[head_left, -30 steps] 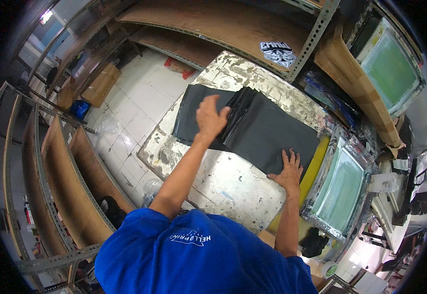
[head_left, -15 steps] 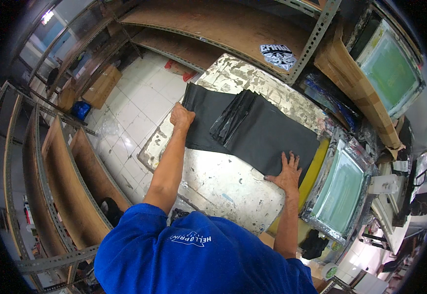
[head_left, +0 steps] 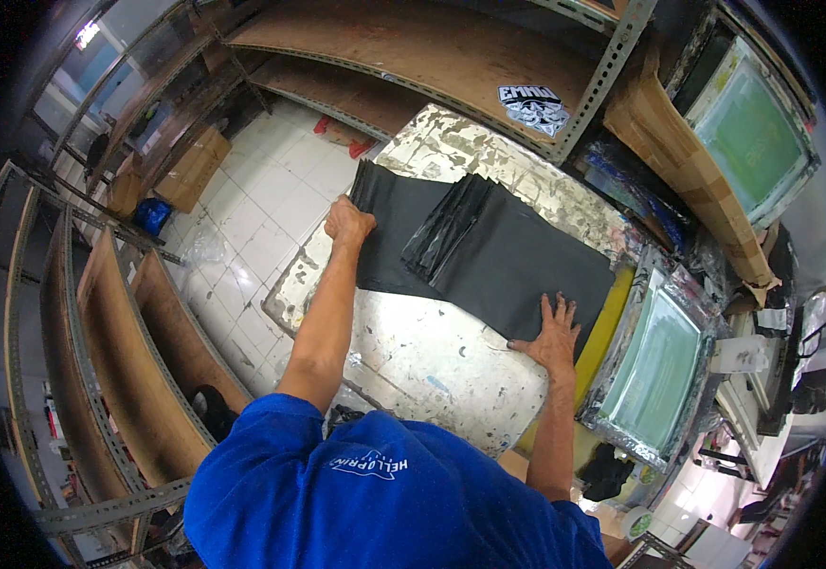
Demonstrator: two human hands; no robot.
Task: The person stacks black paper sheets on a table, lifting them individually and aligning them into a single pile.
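Observation:
A stack of thin black sheets [head_left: 526, 242], like plastic bags with glossy crumpled edges in the middle, lies across a worn, paint-stained table [head_left: 413, 351]. A second black pile [head_left: 396, 228] lies at the left, partly under the first. My left hand [head_left: 348, 222] is closed on the left edge of this pile, its fingertips hidden. Down at the right, my right hand [head_left: 552, 339] presses on the near right corner of the stack. Its fingers are spread, with the thumb along the near edge.
Wooden shelves [head_left: 413, 43] stand beyond the table, a black-and-white printed graphic [head_left: 533, 109] on one. To the right lie a framed green screen [head_left: 654, 365] and a yellow strip [head_left: 606, 318]. Another screen [head_left: 752, 133] leans behind folded cardboard [head_left: 683, 171]. A metal-framed rack [head_left: 138, 351] stands left.
The view has shifted very slightly. Both hands and the black sheets keep their places.

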